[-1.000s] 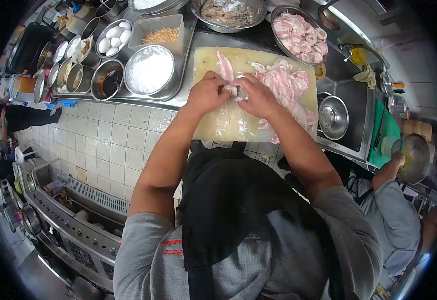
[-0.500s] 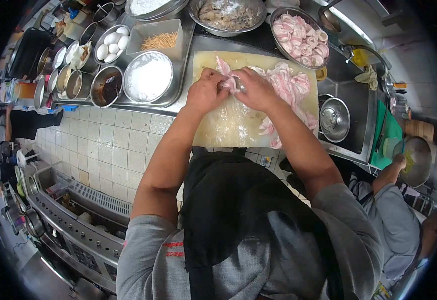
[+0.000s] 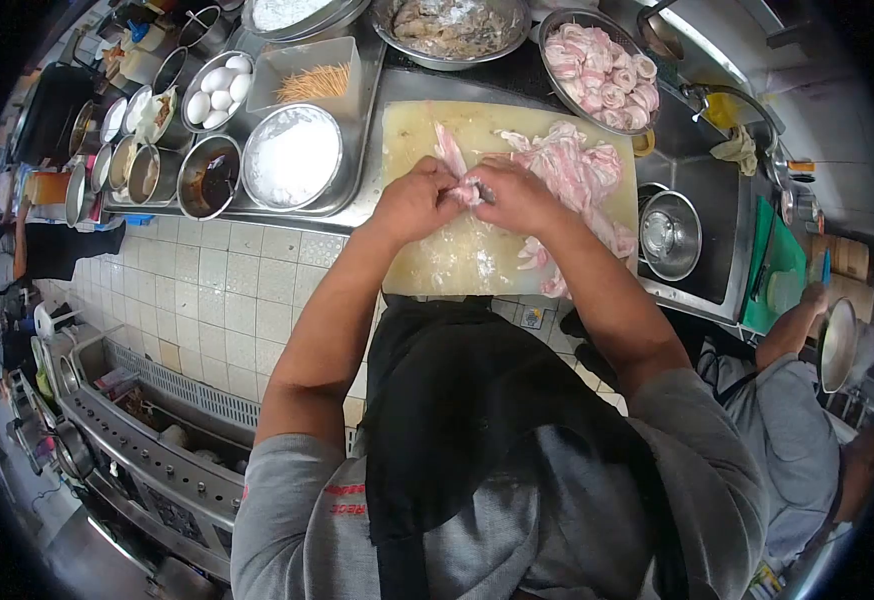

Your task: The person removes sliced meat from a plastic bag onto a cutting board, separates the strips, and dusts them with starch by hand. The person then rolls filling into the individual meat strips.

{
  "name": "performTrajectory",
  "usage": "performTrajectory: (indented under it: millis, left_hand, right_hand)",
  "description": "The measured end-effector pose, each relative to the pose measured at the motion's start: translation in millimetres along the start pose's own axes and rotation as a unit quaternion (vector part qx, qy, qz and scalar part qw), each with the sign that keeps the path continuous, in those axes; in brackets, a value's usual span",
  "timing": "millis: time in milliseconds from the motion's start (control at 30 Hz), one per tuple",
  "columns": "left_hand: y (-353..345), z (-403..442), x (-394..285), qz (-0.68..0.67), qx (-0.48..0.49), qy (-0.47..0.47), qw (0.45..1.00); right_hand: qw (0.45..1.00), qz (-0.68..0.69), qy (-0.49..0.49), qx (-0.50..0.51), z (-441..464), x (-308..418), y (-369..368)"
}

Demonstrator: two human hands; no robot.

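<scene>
The left hand (image 3: 409, 207) and right hand (image 3: 520, 196) pinch the meat strip (image 3: 448, 148) over the cutting board (image 3: 427, 268), its one end toward eleven o'clock. It should be light, soft and slippery, perhaps easily torn; better to hold the bunched part gently.

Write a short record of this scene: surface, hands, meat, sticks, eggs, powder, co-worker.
Surface: pale cutting board
Left hand: pinching a thin meat strip
Right hand: pinching the same strip
Loose meat: heaped slices on the board
Rolled meat: heaped beyond the board
Sticks: in a clear box
Eggs: left of the sticks
Powder: white, left of the board
Co-worker: a hand near a pan
</scene>
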State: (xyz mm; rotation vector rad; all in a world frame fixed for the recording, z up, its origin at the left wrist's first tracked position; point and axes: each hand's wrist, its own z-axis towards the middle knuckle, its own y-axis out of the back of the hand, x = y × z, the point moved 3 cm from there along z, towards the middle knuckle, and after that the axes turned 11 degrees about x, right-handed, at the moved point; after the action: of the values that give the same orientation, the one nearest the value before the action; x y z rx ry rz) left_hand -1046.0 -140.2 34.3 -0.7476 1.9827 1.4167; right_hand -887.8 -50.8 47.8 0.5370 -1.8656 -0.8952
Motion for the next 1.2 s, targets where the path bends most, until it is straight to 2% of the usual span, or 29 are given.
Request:
performTrajectory:
  millis: [100,200,267,400,467,600,667,767,900,1000,1100,1200]
  left_hand:
    - [-4,-11,-7,0.003,0.008,-0.031,0.999]
    - [-3,-19,-14,-0.057,-0.042,-0.022,0.997]
    - [-1,-21,-18,-0.028,-0.117,-0.023,0.993]
    - [2,-8,-9,-0.007,-0.096,0.001,0.995]
    - [5,-1,-2,0.041,-0.103,-0.005,0.994]
    - [10,10,10,0.049,-0.106,-0.004,0.993]
    - [16,7,3,-0.003,-0.147,-0.013,0.989]
    - [16,1,-6,-0.019,-0.139,-0.039,0.989]
    - [17,11,0,0.0,-0.138,-0.021,0.99]
    - [22,26,14,-0.003,-0.139,-0.057,0.989]
    - [26,40,26,-0.031,-0.091,-0.049,0.994]
    - [25,50,37,-0.006,-0.081,-0.054,0.995]
  right_hand:
    - [0.999,0.002,0.022,-0.026,-5,-2,-9]
    - [0.998,-0.012,0.021,-0.053,-4,-7,-9]
    - [1.0,-0.006,-0.021,-0.014,3,-10,-8]
    - [0.997,0.015,-0.069,0.04,6,0,5]
    - [0.997,0.02,-0.02,-0.071,-1,10,10]
    - [0.999,-0.017,-0.004,-0.048,2,6,5]
    - [0.998,-0.029,-0.03,-0.038,11,2,7]
    - [0.998,-0.016,-0.053,-0.02,23,-6,12]
    - [0.998,-0.029,-0.059,-0.014,32,-9,16]
    - [0.997,0.012,-0.063,-0.052,30,-4,22]
    - [0.997,0.01,-0.042,-0.063,32,-9,19]
    - [0.996,0.006,-0.075,-0.038,41,-11,20]
